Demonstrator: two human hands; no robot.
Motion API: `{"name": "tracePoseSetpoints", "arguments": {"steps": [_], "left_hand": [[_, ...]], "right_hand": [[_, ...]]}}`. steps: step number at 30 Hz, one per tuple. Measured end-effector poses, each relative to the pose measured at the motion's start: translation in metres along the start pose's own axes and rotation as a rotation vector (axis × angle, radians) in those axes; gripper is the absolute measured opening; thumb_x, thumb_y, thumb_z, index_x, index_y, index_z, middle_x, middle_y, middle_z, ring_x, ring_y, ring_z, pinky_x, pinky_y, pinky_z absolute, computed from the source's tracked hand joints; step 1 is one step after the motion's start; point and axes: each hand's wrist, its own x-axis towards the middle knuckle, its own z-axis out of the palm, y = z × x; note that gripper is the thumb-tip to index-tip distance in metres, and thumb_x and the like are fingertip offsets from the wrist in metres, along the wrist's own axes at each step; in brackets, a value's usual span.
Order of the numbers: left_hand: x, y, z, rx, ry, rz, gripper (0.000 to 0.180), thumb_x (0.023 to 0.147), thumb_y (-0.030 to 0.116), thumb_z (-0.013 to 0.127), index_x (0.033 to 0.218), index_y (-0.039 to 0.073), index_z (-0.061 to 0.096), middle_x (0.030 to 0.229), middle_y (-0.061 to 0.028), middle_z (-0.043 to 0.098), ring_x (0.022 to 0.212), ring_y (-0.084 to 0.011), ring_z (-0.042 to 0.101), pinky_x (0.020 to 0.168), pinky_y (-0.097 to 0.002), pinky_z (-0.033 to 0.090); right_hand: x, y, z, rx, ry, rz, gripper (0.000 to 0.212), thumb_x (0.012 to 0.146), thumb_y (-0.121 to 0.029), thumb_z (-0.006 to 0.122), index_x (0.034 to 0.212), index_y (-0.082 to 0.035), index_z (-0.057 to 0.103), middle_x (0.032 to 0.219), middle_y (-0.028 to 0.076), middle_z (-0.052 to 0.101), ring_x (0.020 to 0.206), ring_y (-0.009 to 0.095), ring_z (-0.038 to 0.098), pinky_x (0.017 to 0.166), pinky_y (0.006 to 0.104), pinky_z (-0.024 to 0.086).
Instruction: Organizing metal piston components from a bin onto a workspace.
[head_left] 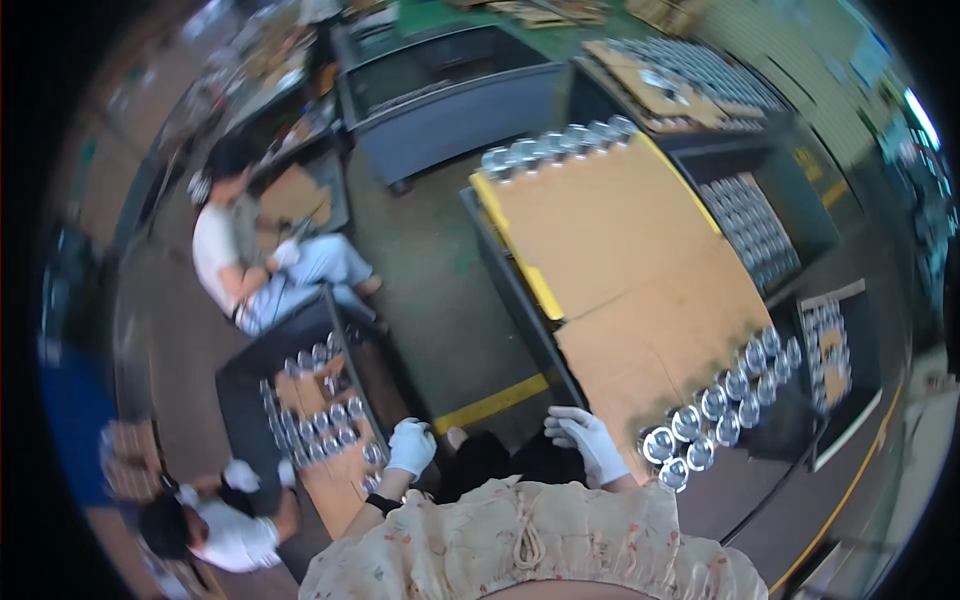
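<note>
My left hand [412,448], in a white glove, is closed beside the right edge of a dark bin; what its curled fingers hold, if anything, is hidden. My right hand [588,440], also gloved in white, has its fingers stretched out at the near corner of a large brown cardboard sheet [640,340], with nothing seen in it. Right of this hand, shiny round metal parts [713,402] stand in two rows along the cardboard's near edge. More such metal parts [325,425] fill rows on cardboard in the bin at my left.
Metal parts [560,147] line the far end of the cardboard, which has yellow edging [545,292]. An empty-looking dark bin [455,115] stands beyond. A seated person [235,240] and another person [225,525] work at left. More filled bins [750,230] stand at right.
</note>
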Motion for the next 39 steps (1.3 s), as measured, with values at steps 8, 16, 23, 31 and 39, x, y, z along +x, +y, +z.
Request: {"name": "tracePoseSetpoints", "arguments": {"steps": [8,16,23,31,39], "left_hand": [[-0.11,-0.08,0.003,-0.102,0.183,-0.558,0.02,0.079,0.019,0.059,0.077,0.003,0.07,0.08,-0.0212,0.067,0.076,-0.0381,0.066,0.07,-0.049,0.054],[-0.187,-0.068,0.009,-0.058,0.271,-1.149,0.021,0.082,0.023,0.054,0.079,0.006,0.067,0.076,-0.0184,0.064,0.064,-0.0362,0.063,0.057,-0.0507,0.05],[-0.276,-0.072,0.044,-0.276,0.1,-1.593,0.024,0.085,0.028,0.055,0.085,0.01,0.071,0.086,-0.0159,0.07,0.079,-0.0321,0.069,0.07,-0.0436,0.056],[-0.27,-0.18,0.176,-0.584,0.027,-1.509,0.025,0.082,0.019,0.055,0.094,0.005,0.071,0.095,-0.0187,0.07,0.088,-0.0352,0.069,0.077,-0.0454,0.054],[-0.197,-0.32,0.35,-0.11,0.287,-1.153,0.04,0.084,0.022,0.061,0.121,0.006,0.059,0.126,-0.0204,0.056,0.124,-0.0356,0.05,0.109,-0.0422,0.034]], "right_hand": [[0.111,-0.014,0.199,-0.488,-0.481,0.013,0.026,0.095,-0.012,0.056,0.12,-0.005,0.062,0.106,0.006,0.068,0.093,0.015,0.066,0.081,0.0273,0.052],[0.17,0.052,0.319,-0.761,-0.932,0.357,0.025,0.095,-0.008,0.056,0.118,-0.004,0.062,0.102,0.007,0.068,0.085,0.014,0.065,0.073,0.0232,0.052],[0.2,0.155,0.392,-1.142,-1.179,0.342,0.022,0.095,-0.01,0.056,0.115,-0.006,0.063,0.097,0.006,0.068,0.083,0.013,0.064,0.07,0.0251,0.051],[0.248,0.378,0.427,-2.161,-1.569,-0.609,0.033,0.083,-0.012,0.053,0.116,-0.011,0.062,0.098,0.02,0.068,0.093,0.034,0.066,0.086,0.0451,0.051],[0.311,0.583,0.411,-2.567,-1.475,-0.302,0.051,0.092,-0.039,0.055,0.139,-0.026,0.04,0.125,0.023,0.055,0.091,0.032,0.068,0.082,0.0488,0.053]]}}
